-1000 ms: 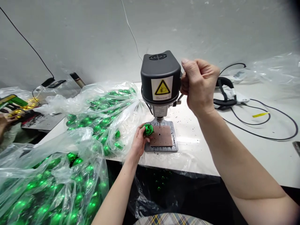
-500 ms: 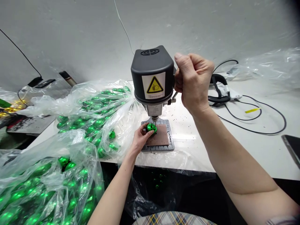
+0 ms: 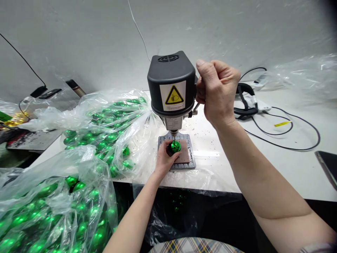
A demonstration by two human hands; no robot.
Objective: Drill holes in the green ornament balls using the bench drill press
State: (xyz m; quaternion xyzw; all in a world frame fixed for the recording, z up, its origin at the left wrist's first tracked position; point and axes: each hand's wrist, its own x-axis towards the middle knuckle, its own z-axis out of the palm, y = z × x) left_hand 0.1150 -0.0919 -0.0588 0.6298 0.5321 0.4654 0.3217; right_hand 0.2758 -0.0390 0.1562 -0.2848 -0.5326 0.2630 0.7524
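Note:
A small black bench drill [image 3: 171, 84] with a yellow warning label stands on the white table [image 3: 276, 165]. My left hand [image 3: 165, 161] is closed around a shiny green ball [image 3: 174, 146], holding it on the brown plate [image 3: 184, 154] of the drill base right under the bit. My right hand [image 3: 217, 92] is a fist wrapped on the feed lever [image 3: 195, 108] at the drill's right side.
A clear bag of green balls [image 3: 110, 130] lies left of the drill, another [image 3: 52, 211] at the lower left. Black cables [image 3: 286, 133] and a headset [image 3: 247, 102] sit to the right, a dark flat object [image 3: 328, 165] at the right edge.
My left hand has carried the green ball from the plate's left edge to under the drill bit. My right hand stays on the lever. The view shifted slightly.

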